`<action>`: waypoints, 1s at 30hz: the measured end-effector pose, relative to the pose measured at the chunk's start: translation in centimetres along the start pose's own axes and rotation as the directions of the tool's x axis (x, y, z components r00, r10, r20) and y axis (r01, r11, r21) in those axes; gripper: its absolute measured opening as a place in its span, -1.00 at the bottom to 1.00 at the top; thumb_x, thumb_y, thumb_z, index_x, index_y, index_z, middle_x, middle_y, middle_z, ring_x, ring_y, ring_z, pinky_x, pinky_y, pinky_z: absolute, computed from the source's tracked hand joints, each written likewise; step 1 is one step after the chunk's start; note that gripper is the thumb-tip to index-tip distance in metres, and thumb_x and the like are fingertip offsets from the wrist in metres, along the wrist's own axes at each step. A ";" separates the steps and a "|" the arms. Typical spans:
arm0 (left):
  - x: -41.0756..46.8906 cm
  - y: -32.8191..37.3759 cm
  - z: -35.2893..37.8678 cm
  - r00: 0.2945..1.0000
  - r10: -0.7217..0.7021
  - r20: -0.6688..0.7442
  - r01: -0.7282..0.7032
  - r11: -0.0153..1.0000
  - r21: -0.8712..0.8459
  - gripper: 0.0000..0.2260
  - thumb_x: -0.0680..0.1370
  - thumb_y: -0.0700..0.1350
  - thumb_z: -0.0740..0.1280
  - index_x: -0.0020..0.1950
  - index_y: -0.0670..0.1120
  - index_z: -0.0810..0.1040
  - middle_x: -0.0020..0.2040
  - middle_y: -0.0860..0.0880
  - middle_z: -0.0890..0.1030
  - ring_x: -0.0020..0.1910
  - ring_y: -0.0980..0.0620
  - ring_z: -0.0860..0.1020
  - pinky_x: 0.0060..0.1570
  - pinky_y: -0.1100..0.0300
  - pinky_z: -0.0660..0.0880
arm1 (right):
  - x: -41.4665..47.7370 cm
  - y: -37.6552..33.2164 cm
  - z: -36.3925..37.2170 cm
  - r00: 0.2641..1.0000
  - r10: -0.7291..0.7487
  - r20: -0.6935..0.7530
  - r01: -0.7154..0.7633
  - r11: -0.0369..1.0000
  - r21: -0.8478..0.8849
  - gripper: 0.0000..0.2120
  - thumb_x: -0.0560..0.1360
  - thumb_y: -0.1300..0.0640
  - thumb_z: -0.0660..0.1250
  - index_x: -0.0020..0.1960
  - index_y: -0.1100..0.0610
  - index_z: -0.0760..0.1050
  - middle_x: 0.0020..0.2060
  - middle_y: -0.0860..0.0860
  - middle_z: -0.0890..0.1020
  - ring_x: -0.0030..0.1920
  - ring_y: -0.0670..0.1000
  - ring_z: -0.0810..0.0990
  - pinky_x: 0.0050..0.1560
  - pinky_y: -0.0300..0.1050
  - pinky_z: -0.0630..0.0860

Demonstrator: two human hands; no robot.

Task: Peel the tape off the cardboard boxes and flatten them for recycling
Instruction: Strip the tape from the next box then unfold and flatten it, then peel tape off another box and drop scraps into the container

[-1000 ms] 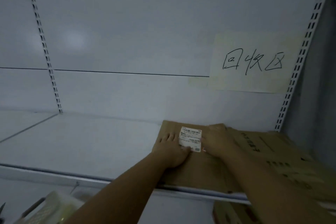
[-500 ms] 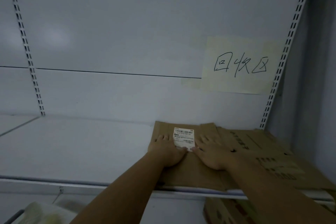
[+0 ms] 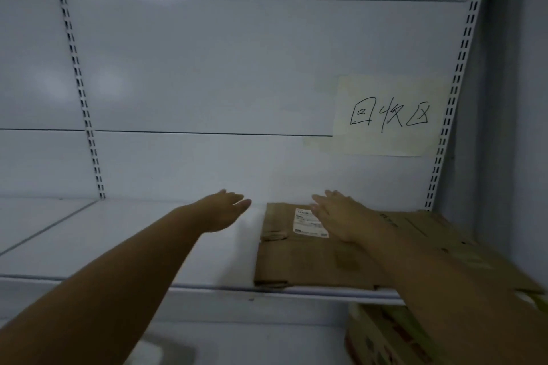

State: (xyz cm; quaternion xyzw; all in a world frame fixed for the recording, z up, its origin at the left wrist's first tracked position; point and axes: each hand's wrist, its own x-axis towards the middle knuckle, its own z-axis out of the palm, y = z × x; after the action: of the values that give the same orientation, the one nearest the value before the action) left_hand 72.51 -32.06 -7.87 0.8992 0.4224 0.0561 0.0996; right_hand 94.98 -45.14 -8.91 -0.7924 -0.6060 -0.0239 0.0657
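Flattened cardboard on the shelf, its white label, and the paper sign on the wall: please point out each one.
flattened cardboard point(image 3: 311, 264): head view, bare brown face near the front edge.
white label point(image 3: 307, 227): head view, uncovered lower left part.
paper sign point(image 3: 390, 117): head view, middle, on the handwriting.

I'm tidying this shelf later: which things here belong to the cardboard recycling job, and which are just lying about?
Job: flattened cardboard with a label; second cardboard sheet beside it; handwritten sign; left hand and right hand, both open.
Lying about: printed box under the shelf; pale thing, blurred, at lower left.
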 end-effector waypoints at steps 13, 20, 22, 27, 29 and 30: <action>-12.9 -16.0 -5.1 0.968 -0.202 -0.146 0.232 0.946 0.226 -0.49 0.65 0.16 -0.09 0.54 -0.03 0.10 0.57 -0.06 -0.01 0.55 -0.06 -0.09 0.46 -0.16 -0.09 | -0.7 -25.7 3.0 0.926 -0.368 0.088 0.374 0.925 -0.066 -0.43 0.62 -0.18 -0.09 0.55 0.05 -0.03 0.54 0.10 -0.06 0.53 0.07 -0.12 0.50 0.07 -0.14; -18.7 -26.5 -6.7 0.926 -0.352 -0.139 0.365 0.927 0.084 -0.50 0.65 0.14 -0.03 0.54 -0.06 0.12 0.57 -0.05 0.06 0.54 0.00 0.04 0.46 0.08 0.00 | 1.4 -36.5 6.2 0.831 -0.536 0.149 0.549 0.832 -0.073 -0.42 0.62 -0.19 -0.10 0.55 0.05 -0.07 0.54 0.12 -0.11 0.53 0.09 -0.15 0.49 0.08 -0.19; -19.6 -29.2 -6.4 0.916 -0.376 -0.138 0.390 0.916 0.092 -0.49 0.65 0.14 -0.03 0.55 -0.05 0.09 0.57 -0.04 0.01 0.54 0.02 -0.03 0.47 0.06 -0.03 | 3.1 -39.1 6.6 0.809 -0.568 0.153 0.581 0.812 -0.059 -0.41 0.62 -0.20 -0.11 0.55 0.04 -0.09 0.54 0.12 -0.12 0.53 0.09 -0.17 0.49 0.05 -0.21; -21.0 -36.2 -8.1 0.874 -0.463 -0.144 0.483 0.859 0.171 -0.48 0.64 0.16 -0.03 0.56 -0.03 0.06 0.57 -0.03 -0.02 0.55 0.02 -0.08 0.47 0.03 -0.04 | 7.6 -46.4 7.0 0.752 -0.653 0.084 0.655 0.755 0.006 -0.43 0.62 -0.18 -0.06 0.55 0.05 -0.03 0.54 0.11 -0.07 0.53 0.06 -0.13 0.49 0.03 -0.16; -21.3 -39.0 -9.4 0.846 -0.512 -0.148 0.532 0.827 0.180 -0.48 0.64 0.16 -0.03 0.56 -0.02 0.05 0.57 -0.02 -0.01 0.55 0.02 -0.07 0.47 0.02 -0.03 | 9.7 -49.8 7.3 0.719 -0.691 0.077 0.693 0.721 0.003 -0.43 0.62 -0.18 -0.07 0.54 0.04 -0.04 0.54 0.10 -0.07 0.53 0.07 -0.13 0.50 0.05 -0.15; -21.6 -40.4 -10.0 0.832 -0.534 -0.150 0.554 0.813 0.178 -0.48 0.64 0.16 -0.02 0.56 -0.02 0.05 0.57 -0.02 -0.01 0.55 0.02 -0.07 0.47 0.02 -0.03 | 10.6 -51.6 7.4 0.704 -0.704 0.088 0.707 0.708 0.007 -0.43 0.62 -0.19 -0.07 0.54 0.04 -0.04 0.54 0.10 -0.07 0.53 0.07 -0.13 0.50 0.06 -0.15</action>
State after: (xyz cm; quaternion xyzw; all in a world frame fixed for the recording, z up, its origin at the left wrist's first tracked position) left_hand 26.67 -22.18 -7.68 0.7426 0.6694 0.0212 -0.0055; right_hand 47.73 -20.71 -11.08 -0.5018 -0.8646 -0.0222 0.0154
